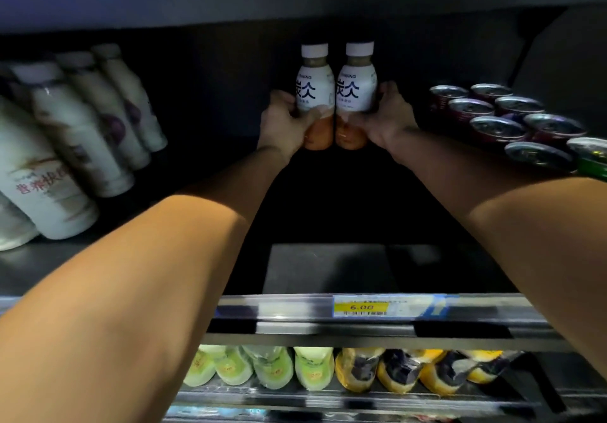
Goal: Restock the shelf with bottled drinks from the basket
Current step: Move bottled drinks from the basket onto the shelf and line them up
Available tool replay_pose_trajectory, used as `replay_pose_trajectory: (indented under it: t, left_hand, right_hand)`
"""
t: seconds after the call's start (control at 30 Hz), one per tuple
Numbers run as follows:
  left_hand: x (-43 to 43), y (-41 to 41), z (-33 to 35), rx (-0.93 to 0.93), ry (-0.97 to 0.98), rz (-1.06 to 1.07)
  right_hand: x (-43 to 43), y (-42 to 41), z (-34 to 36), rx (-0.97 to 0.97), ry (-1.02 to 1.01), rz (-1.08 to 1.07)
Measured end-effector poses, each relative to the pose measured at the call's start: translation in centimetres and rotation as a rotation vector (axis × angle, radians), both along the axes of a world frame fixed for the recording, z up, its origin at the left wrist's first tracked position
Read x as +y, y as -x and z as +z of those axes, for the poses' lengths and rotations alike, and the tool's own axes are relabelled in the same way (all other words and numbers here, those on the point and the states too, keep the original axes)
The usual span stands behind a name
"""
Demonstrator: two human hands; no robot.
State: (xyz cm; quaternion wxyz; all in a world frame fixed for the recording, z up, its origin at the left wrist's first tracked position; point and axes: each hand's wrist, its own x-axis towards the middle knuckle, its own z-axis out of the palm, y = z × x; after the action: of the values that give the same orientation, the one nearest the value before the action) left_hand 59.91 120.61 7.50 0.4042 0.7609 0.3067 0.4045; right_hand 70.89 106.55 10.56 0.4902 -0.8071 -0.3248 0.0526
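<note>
A row of white bottles (pixel 65 147) stands along the left of the dark shelf (pixel 328 268), appearing to lean in the wide lens. Toward the middle, the left grip (pixel 282 124) is curled round the lower body of the left bottle (pixel 314 91). This bottle stands upright deep in the shelf, long axis vertical, white cap up, label facing the camera. The right bottle (pixel 356 91) touches it side by side and stands the same way. The right grip (pixel 387 120) is clamped round the right bottle's lower body. Whether the bottles' bases rest on the shelf cannot be told in the dark. Cans (pixel 512 120) cluster at the right. A price tag (pixel 361 307) sits on the shelf's front rail.
</note>
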Motion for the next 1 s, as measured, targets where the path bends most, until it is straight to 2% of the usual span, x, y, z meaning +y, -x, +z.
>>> replay_pose_trajectory:
  t: [0.27, 0.7, 0.9, 1.0]
  left_hand:
    - [0.1, 0.5, -0.1, -0.015, -0.049, 0.023]
    - [1.0, 1.3, -0.1, 0.010, -0.016, 0.063]
    - [-0.2, 2.2, 2.2, 0.171, -0.014, 0.090]
    - [-0.3, 3.1, 2.5, 0.249, 0.083, 0.011]
  right_hand:
    - [0.6, 0.4, -0.2, 0.002, -0.004, 0.007]
    - [2.3, 0.4, -1.0, -0.044, -0.036, 0.016]
    - [2.2, 1.5, -0.2, -0.052, 0.038, -0.016]
    - [1.4, 2.6, 0.1, 0.019, 0.070, 0.013]
